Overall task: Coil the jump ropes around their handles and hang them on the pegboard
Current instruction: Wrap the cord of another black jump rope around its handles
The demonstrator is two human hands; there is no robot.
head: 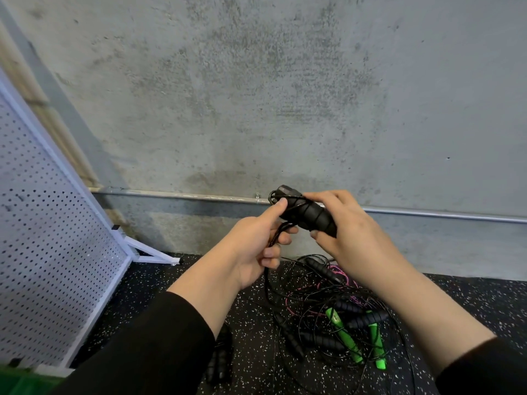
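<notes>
Pegboard point(51, 238) waits far left, nothing hung on it yet; jump ropes point(328, 317) tangle on the near floor. Right hand point(350, 232) grips the black handles point(306, 213) steady, left hand point(256, 246) pinches the cord point(275, 238), feeding wraps.

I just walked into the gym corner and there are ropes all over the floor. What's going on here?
A person is winding a black jump rope cord around its black handles. The right hand grips the handles; the left hand holds the cord, a few turns already on. More ropes lie tangled on the floor, including a green-handled pair. The white pegboard stands at left.
</notes>
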